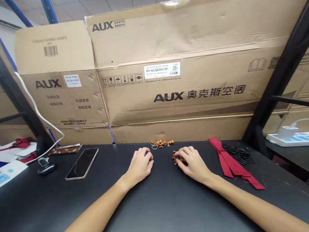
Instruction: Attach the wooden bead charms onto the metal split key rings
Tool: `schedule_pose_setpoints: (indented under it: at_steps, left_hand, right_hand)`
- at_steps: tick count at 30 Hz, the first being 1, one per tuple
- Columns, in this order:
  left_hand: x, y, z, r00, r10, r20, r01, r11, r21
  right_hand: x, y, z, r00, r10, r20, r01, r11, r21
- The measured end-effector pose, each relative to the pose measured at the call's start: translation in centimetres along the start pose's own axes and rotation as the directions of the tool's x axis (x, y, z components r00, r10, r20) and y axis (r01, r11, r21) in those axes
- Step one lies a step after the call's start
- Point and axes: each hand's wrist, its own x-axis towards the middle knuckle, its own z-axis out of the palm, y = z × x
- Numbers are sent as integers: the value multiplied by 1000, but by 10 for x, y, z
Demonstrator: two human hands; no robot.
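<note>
Nearest the head camera, bare forearms [86, 224] reaching in over the black desk [163, 215]. Left hand [141, 165] loosely bent on the desk, with a gap between thumb and forefinger and nothing visible in it. Right hand [193, 163] curled over a small clump of amber-brown trinkets [175, 158], fingertips down among them; partly hidden, so cannot tell whether pinching one. Just beyond, near the cardboard box [195, 80], more beaded trinkets [164, 143] with pale rings [153, 145]. Likely light, hard and smooth, apt to roll or slip under a flat press, with thin projecting bits perhaps easy to snap. Best taken by the rounded body, thumb against forefinger, or by a ring. To the right, limp-looking red strips [231, 165] beside black clip-like pieces [239, 153], well apart from the trinkets.
</note>
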Motion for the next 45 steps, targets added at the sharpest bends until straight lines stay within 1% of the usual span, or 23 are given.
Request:
schedule_pose_setpoints:
  at_steps: [4, 6, 7, 9, 12, 14, 16, 19, 22, 25, 27, 30, 32, 34, 36, 40, 45]
  left_hand:
    - [1, -6, 4, 1000, -15, -10, 15, 1000, 5]
    - [3, -9, 8, 999, -34, -11, 34, 999, 13]
    - [4, -11, 9, 999, -47, -13, 47, 999, 24]
    - [9, -15, 13, 997, -75, -25, 77, 995, 65]
    - [18, -18, 16, 996, -83, -38, 87, 986, 140]
    - [24, -16, 17, 999, -49, -24, 52, 984, 168]
    - [31, -13, 20, 1000, 15, -1, -15, 986, 167]
    - [38, -7, 23, 992, 109, 58, -116, 986, 118]
    - [37, 1, 22, 982, 144, 124, -154, 985, 73]
    - [23, 14, 13, 959, 234, 157, -229, 972, -52]
    - [9, 22, 5, 946, 284, 160, -263, 955, -140]
    - [-6, 31, -4, 951, 272, 149, -223, 933, -282]
    - [-10, 32, -7, 957, 248, 147, -182, 915, -359]
    - [-9, 32, -7, 965, 219, 146, -142, 900, -413]
    - [-6, 31, -7, 970, 194, 145, -109, 883, -457]
    - [-3, 30, -5, 974, 174, 148, -78, 861, -502]
    - [-6, 30, -4, 976, 171, 137, -86, 875, -477]
  right_hand:
    - [0, -6, -1, 994, -109, 32, 108, 994, 34]
    - [0, -7, 1, 989, -136, 63, 135, 991, 27]
    - [0, -7, 2, 989, -125, 75, 124, 992, 18]
    - [0, -6, 3, 994, -64, 84, 65, 998, -10]
    - [1, -3, 4, 997, 12, 82, -9, 999, -47]
    - [1, -4, 4, 997, 20, 78, -15, 998, -58]
    - [1, -5, 3, 997, 10, 76, -6, 999, -53]
    - [1, -7, 1, 997, -1, 77, 3, 999, -33]
    - [1, -7, 1, 998, -17, 60, 18, 1000, -13]
    - [0, -7, 0, 998, -52, 36, 51, 998, 22]
    - [-1, -10, -1, 995, -84, 44, 81, 995, 61]
    - [-2, -16, -3, 983, -155, 97, 141, 981, 134]
    - [-3, -19, -5, 971, -195, 136, 170, 969, 177]
    - [-4, -22, -6, 966, -203, 157, 170, 965, 201]
    - [-3, -22, -5, 970, -182, 162, 146, 966, 212]
    - [-3, -22, -4, 974, -150, 171, 106, 964, 243]
    - [-3, -23, -5, 974, -137, 178, 71, 940, 334]
